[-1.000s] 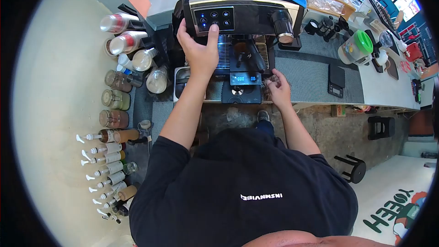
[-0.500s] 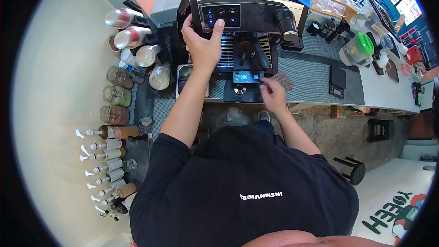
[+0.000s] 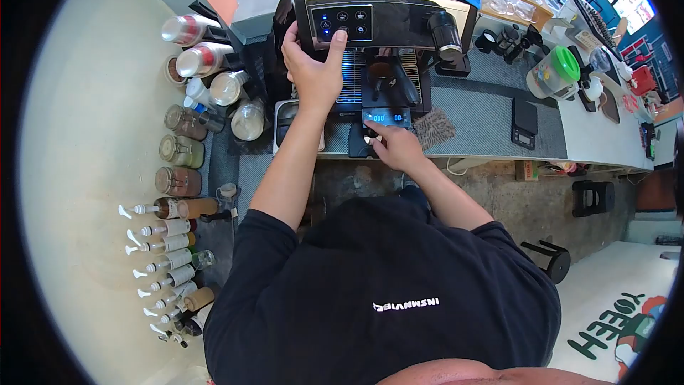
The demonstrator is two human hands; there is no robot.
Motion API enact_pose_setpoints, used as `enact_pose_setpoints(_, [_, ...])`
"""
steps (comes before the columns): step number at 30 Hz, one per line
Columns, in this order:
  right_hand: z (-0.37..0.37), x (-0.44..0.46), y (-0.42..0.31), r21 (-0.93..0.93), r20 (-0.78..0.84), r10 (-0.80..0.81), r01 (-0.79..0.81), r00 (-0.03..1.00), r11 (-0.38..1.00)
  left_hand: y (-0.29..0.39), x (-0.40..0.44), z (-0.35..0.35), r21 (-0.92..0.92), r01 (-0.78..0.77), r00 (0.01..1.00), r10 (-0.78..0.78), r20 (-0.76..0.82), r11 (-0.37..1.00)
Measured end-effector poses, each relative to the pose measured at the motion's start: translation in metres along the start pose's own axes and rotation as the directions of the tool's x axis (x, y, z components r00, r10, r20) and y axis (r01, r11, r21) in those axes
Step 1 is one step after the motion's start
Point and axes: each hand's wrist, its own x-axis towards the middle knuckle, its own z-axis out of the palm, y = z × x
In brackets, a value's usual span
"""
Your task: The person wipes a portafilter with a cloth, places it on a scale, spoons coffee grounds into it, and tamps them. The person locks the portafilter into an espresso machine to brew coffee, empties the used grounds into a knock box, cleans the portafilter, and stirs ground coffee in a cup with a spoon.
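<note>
My left hand [image 3: 317, 75] rests against the left front corner of the espresso machine [image 3: 399, 18]. Its thumb is stretched up to the lower part of the button panel [image 3: 342, 23], and the other fingers lie apart along the machine's side. My right hand [image 3: 396, 148] points with its index finger at the left end of the lit scale [image 3: 388, 118], the other fingers curled with nothing seen in them. Blue digits, mostly zeros, glow on the display. A dark vessel with a black handle [image 3: 407, 85] sits behind the display. Partly hidden by my right hand is a silver-topped object [image 3: 372, 140].
A brown cloth [image 3: 434, 128] lies right of the scale; a second scale [image 3: 524, 125] is farther right. Jars [image 3: 182, 150], pump bottles [image 3: 174, 242] and a metal container [image 3: 288, 117] stand left. A green-lidded tub [image 3: 556, 71] is at the right. Stools stand on the floor.
My right hand has moved left along the front of the scale, from the display's right end to its left end. The left hand stays at the machine's panel.
</note>
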Motion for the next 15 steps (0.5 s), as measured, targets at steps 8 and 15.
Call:
enact_pose_setpoints(8, [-0.011,-0.001,-0.014,-0.209,0.191,0.133,-0.093,0.973,0.974,-0.018,-0.025,-0.015,0.120,-0.124,0.992,0.122,0.018,0.985])
enact_pose_setpoints(15, [-0.021,-0.022,-0.001,0.135,-0.199,0.033,-0.006,0.979,0.991,-0.086,-0.154,-0.052,-0.151,0.396,0.859,-0.307,0.409,0.906])
